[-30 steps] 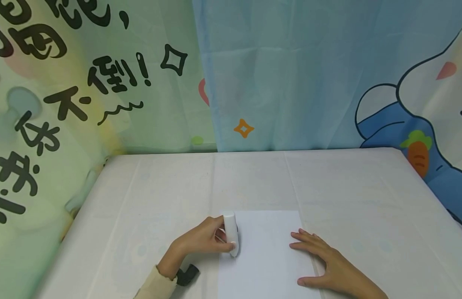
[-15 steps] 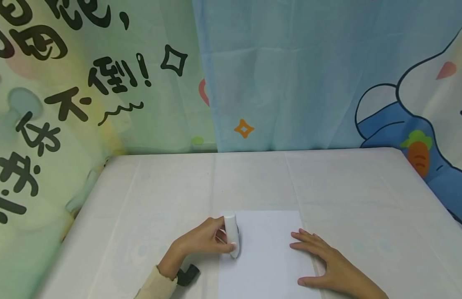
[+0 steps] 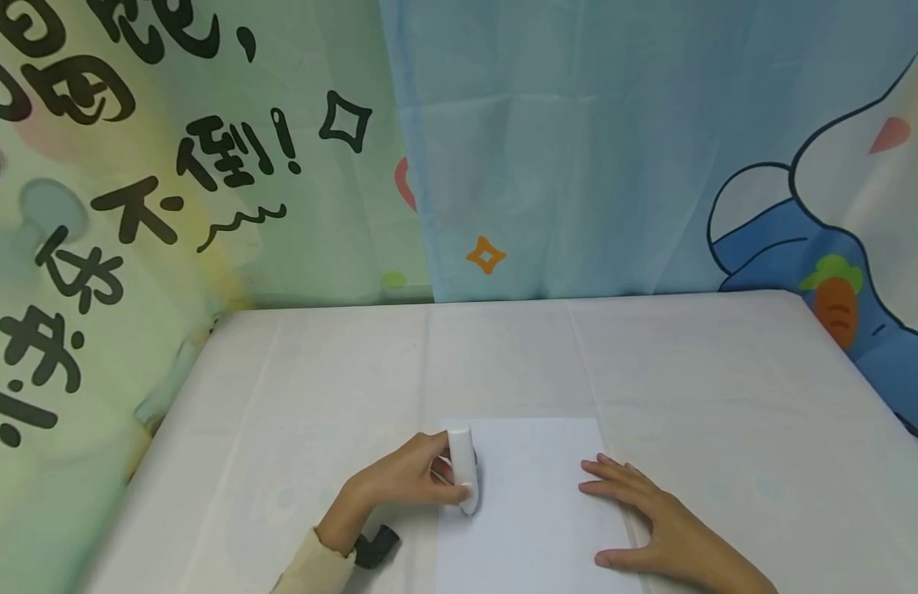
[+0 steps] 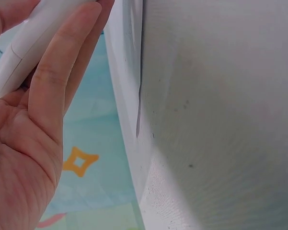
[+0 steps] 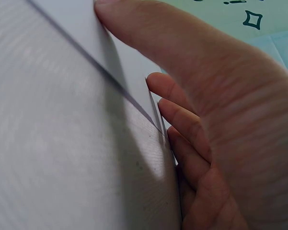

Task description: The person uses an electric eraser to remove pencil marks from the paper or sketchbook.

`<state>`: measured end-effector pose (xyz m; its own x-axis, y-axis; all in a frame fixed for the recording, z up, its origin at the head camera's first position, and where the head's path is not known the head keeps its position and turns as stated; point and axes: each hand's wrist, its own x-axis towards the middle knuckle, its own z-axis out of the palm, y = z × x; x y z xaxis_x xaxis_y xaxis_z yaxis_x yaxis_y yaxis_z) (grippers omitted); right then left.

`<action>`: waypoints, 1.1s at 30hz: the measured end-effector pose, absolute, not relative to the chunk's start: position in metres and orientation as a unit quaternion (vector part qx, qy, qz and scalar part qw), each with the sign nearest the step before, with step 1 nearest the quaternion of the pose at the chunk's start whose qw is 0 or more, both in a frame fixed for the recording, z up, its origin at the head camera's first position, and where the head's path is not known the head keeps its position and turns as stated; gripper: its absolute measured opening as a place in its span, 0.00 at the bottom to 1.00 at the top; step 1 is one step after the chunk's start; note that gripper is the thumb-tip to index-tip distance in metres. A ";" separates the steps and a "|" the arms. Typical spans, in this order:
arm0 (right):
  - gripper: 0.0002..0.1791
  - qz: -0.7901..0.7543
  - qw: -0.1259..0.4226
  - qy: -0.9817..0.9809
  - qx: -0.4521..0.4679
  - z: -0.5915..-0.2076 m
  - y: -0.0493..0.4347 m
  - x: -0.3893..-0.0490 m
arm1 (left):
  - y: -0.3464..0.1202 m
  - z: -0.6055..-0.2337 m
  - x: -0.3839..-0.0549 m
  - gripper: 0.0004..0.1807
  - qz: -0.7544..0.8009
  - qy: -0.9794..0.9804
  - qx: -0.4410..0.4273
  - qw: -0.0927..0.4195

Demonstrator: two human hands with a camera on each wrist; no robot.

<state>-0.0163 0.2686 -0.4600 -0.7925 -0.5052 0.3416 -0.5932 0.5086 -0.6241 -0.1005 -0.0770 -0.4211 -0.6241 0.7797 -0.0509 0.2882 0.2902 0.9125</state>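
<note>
A white sheet of paper (image 3: 533, 503) lies on the cloth-covered table. Over its upper left edge is a smooth white elongated object (image 3: 463, 469) with rounded ends; its exact kind cannot be told. My left hand (image 3: 402, 474) grips this object between thumb and fingers. In the left wrist view, a fine seam crosses the white body (image 4: 20, 57), and its far end is cut off by the frame. My right hand (image 3: 659, 524) rests at the sheet's right edge with fingers spread and thumb apart. The right wrist view shows the thumb (image 5: 134, 24) and fingertips at the paper (image 5: 76, 19).
A white cloth with fold creases covers the table (image 3: 340, 363). Behind it hangs a printed curtain (image 3: 577, 148), with black characters on the left and a cartoon figure on the right. A black strap piece (image 3: 377, 546) sits at my left wrist.
Both hands, the white object and the paper keep their places relative to one another. Only a slight shift of the head view shows.
</note>
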 end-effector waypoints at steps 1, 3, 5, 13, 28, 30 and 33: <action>0.39 0.382 0.057 -0.866 0.318 -0.460 0.269 -0.017 | -0.077 -0.421 -0.100 0.17 0.482 0.761 0.351 0.255; 0.39 0.384 0.057 -0.864 0.320 -0.460 0.269 -0.017 | -0.077 -0.421 -0.100 0.17 0.482 0.760 0.352 0.256; 0.40 0.384 0.056 -0.864 0.321 -0.461 0.270 -0.017 | -0.077 -0.421 -0.100 0.17 0.482 0.761 0.352 0.257; 0.39 0.383 0.047 -0.870 0.308 -0.460 0.268 -0.016 | -0.077 -0.421 -0.099 0.17 0.481 0.761 0.346 0.263; 0.38 0.377 0.053 -0.872 0.307 -0.459 0.267 -0.016 | -0.077 -0.419 -0.099 0.15 0.476 0.761 0.349 0.271; 0.38 0.378 0.056 -0.871 0.308 -0.459 0.267 -0.016 | -0.077 -0.418 -0.099 0.15 0.474 0.762 0.347 0.271; 0.39 0.380 0.058 -0.869 0.312 -0.458 0.267 -0.016 | -0.078 -0.418 -0.099 0.15 0.474 0.764 0.347 0.268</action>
<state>-0.0160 0.2674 -0.4583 -0.7980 -0.4985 0.3387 -0.5871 0.5159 -0.6238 -0.0990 -0.0776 -0.4177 -0.6156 0.7839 -0.0808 0.2760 0.3105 0.9096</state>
